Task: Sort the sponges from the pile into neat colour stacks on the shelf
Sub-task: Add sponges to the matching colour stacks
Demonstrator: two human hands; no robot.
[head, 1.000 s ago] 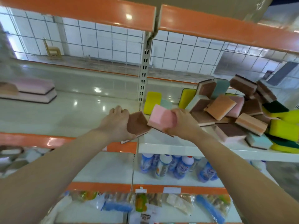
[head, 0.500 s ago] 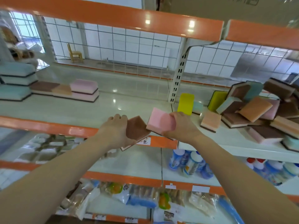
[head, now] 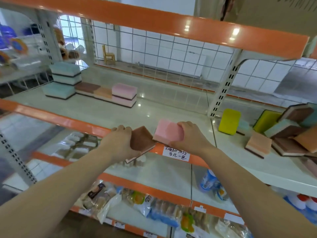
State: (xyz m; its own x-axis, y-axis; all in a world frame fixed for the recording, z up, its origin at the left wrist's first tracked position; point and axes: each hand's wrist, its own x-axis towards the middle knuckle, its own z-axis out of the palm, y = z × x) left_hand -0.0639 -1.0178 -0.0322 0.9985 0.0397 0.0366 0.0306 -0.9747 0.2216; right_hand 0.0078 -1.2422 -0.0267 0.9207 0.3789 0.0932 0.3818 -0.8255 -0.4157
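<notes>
Sponges filled both hands: the left hand (head: 118,143) gripped a brown sponge (head: 141,143), fingers curled over its far edge, and the right hand (head: 190,140) clamped a pink sponge (head: 169,132); the two nearly touched above the shelf (head: 120,114) front. At ten o'clock stood the sorted stacks: teal stack (head: 66,73), a single teal sponge (head: 59,91), a brown and an orange one, then the pink stack (head: 124,94). At three o'clock lay the pile (head: 289,133), with a yellow sponge (head: 229,121) upright beside it.
</notes>
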